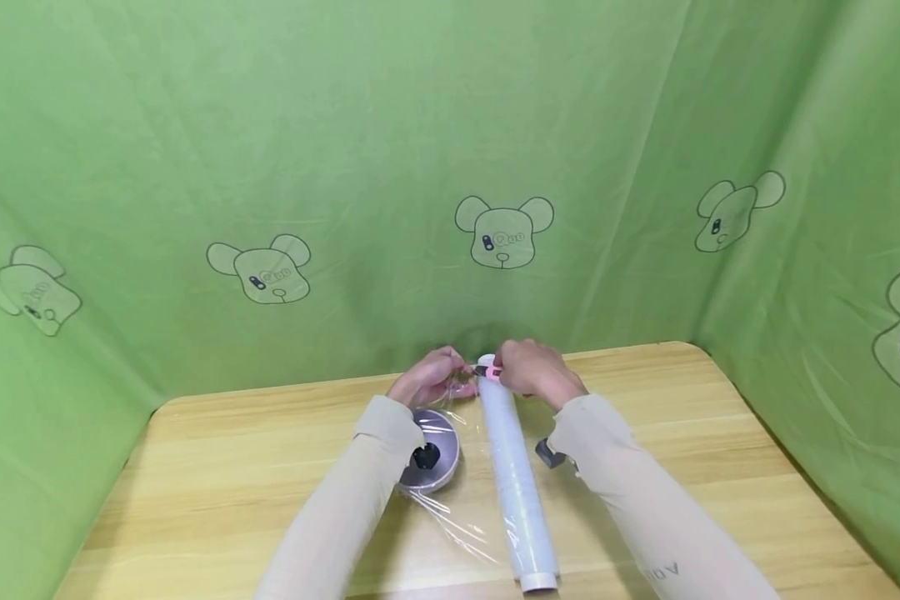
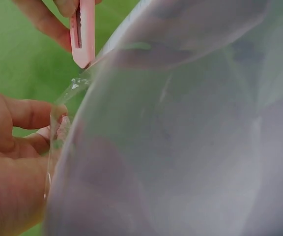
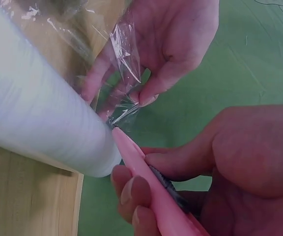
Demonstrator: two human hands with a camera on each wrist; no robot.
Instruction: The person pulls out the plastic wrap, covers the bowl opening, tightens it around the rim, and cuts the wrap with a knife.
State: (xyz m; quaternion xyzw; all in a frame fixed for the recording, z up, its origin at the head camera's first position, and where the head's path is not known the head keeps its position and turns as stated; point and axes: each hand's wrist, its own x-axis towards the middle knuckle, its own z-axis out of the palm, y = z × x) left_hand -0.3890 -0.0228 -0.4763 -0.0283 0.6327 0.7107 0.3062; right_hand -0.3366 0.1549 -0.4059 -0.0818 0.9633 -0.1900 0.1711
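Observation:
My left hand (image 1: 437, 375) pinches the edge of a clear sheet of cling film (image 3: 126, 51) between thumb and finger at the table's far side. My right hand (image 1: 534, 368) grips a pink utility knife (image 3: 156, 199), its tip touching the film close to the left fingertips. The white cling film roll (image 1: 516, 467) lies lengthwise on the table, its far end beside the knife. A round metal bowl (image 1: 447, 457) stands left of the roll, under the stretched film and partly hidden by the left forearm. Its smooth side fills much of the left wrist view.
The wooden table (image 1: 255, 475) ends just beyond both hands, and the roll's far end reaches that edge. Green fabric (image 1: 390, 167) printed with bear heads hangs behind and on both sides. Loose film trails in front of the bowl.

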